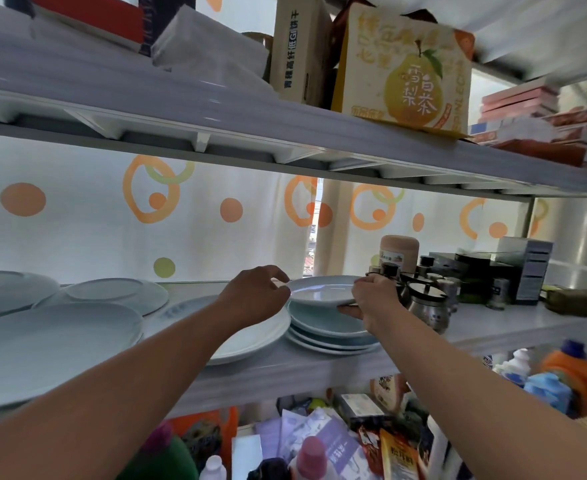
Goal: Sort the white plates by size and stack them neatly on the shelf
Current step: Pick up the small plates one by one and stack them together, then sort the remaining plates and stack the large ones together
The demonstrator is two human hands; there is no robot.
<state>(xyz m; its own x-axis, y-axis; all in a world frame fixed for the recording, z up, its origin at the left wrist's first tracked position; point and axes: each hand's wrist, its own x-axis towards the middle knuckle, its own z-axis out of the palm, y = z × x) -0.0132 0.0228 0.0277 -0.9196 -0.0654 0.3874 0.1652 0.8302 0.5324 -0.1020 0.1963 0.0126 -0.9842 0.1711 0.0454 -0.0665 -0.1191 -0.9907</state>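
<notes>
A small white plate [321, 291] is held just above a stack of small plates [330, 332] on the middle shelf [492, 332]. My left hand [255, 299] pinches its left rim. My right hand [371, 301] grips its right rim, fingers under the edge. A wide plate [250, 336] lies left of the stack, partly behind my left forearm. Larger plates lie further left: one big plate [42, 351] at the front, another [118, 292] behind it, and one [8, 292] at the far left.
Steel condiment pots [423, 303], a tan jar [399, 252] and dark boxes [486, 271] crowd the shelf right of the stack. The upper shelf [215, 112] carries cartons close overhead. Bottles and packets [319, 445] fill the shelf below.
</notes>
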